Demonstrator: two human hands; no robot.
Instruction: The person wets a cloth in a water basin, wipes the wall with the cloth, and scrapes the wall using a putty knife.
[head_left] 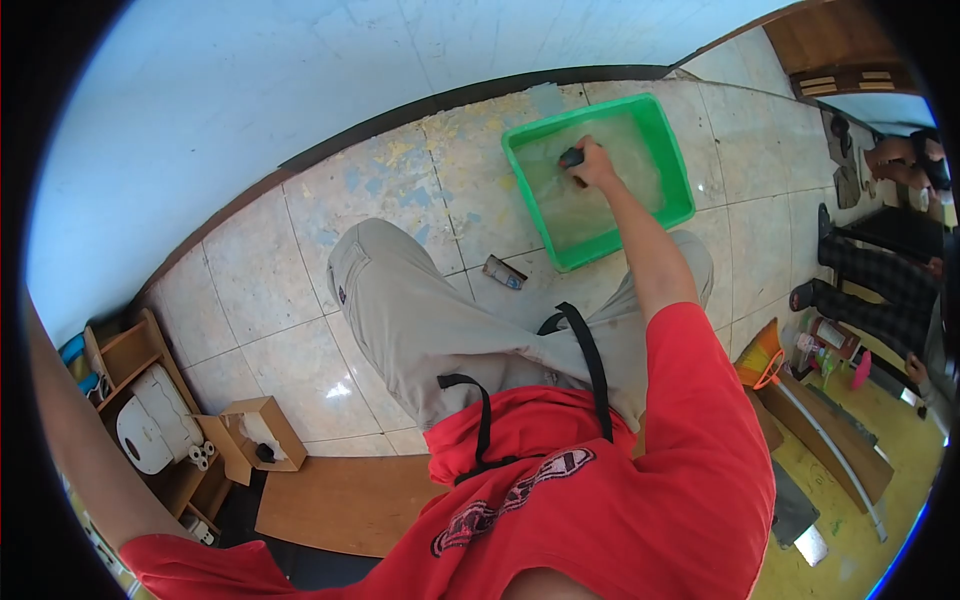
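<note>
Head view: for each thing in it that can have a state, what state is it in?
Green basin: upright on the floor, holding cloudy liquid.
Right hand: in the basin, closed on a dark object.
Left hand: out of view.
Small printed container: lying on the floor, contents cannot be told.
Cardboard box: open, something black inside.
Floor near the wall: marked with blue and yellow patches.

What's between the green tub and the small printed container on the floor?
Only a narrow stretch of bare floor tile separates the green tub from the printed container, seen in the head view.
</note>
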